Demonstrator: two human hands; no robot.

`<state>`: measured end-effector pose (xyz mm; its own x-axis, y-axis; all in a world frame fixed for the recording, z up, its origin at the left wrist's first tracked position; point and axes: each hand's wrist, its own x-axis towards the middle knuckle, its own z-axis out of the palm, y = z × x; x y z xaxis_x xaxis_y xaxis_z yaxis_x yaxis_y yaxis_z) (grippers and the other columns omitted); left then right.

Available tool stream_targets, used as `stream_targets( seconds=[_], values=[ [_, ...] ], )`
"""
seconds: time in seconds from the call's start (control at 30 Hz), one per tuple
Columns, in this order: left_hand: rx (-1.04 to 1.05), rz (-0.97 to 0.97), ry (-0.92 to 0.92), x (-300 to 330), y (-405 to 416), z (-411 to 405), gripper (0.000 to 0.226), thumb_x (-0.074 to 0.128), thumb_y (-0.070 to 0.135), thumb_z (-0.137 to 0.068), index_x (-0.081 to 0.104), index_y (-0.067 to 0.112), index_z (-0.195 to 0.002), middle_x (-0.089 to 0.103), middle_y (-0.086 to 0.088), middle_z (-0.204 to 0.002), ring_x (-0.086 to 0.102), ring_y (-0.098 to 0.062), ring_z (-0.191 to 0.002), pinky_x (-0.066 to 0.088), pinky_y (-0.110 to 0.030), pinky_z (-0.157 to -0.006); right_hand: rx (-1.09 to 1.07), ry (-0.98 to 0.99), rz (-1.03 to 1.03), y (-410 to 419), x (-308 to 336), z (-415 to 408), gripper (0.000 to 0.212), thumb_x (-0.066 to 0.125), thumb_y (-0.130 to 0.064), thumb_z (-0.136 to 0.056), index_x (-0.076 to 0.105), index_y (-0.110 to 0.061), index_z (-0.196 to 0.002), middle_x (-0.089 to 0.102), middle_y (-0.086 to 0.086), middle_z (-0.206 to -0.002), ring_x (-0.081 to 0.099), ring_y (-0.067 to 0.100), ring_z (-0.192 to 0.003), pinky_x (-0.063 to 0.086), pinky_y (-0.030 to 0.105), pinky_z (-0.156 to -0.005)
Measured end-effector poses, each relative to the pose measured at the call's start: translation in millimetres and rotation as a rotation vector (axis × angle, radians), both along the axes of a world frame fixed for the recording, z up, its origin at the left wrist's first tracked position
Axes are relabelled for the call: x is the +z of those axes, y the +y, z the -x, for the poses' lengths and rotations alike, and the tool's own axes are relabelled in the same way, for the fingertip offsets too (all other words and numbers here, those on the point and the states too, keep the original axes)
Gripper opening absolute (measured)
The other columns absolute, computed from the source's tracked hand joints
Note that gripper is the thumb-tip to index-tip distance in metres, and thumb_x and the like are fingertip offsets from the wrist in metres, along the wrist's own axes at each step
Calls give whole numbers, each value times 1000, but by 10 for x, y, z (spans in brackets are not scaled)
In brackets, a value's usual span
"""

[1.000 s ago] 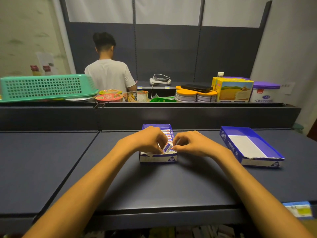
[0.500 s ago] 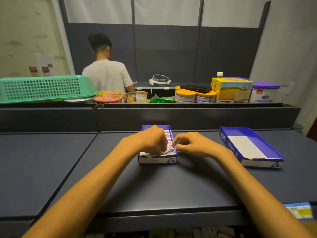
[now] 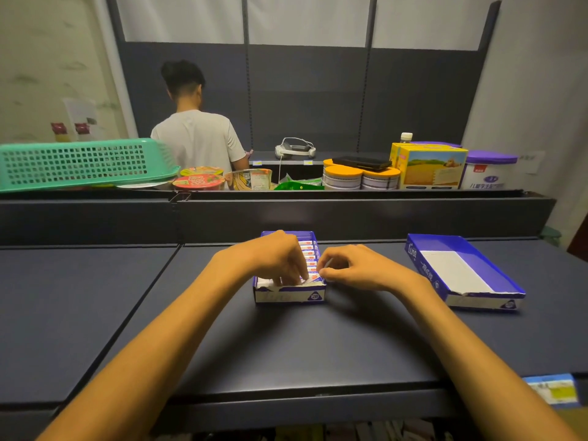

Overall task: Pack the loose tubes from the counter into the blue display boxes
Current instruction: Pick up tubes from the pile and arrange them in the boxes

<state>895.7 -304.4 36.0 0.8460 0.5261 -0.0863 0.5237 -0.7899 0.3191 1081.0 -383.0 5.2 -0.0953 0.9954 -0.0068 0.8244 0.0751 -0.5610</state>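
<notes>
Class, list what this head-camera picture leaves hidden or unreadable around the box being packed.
1. Left half of the blue display box: covered by the left hand.
2. Whatever the right hand pinches: hidden by its curled fingers.
3. Print on the packed tubes: too small.
4. Second box lettering: mostly unreadable.

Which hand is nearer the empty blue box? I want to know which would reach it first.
Right. The right hand lies between the two boxes, beside the filled box; the left hand is over that filled box, farther from the empty blue box.
</notes>
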Motion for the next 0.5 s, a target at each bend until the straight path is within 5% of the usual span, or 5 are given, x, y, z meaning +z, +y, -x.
stream_targets(
  seconds=[0.23, 0.5],
  values=[
    [20, 39, -188, -112, -60, -100, 21, 71, 10, -84, 74, 9, -105, 74, -7, -94, 69, -11, -71, 59, -23, -73, 12, -33, -20, 28, -21, -11, 11, 57, -29, -96, 56, -27, -107, 64, 0, -121, 59, 11, -102, 50, 17, -73],
    [3, -49, -78, -128, -38, -121, 24, 68, 5, -86, 74, 14, -107, 73, -3, -100, 65, -12, -82, 56, -25, -78, -9, 17, 1, 21, -24, 6, 21, 61, -36, -92, 57, -24, -109, 65, -1, -120, 60, 11, -103, 52, 17, -76]
  ],
)
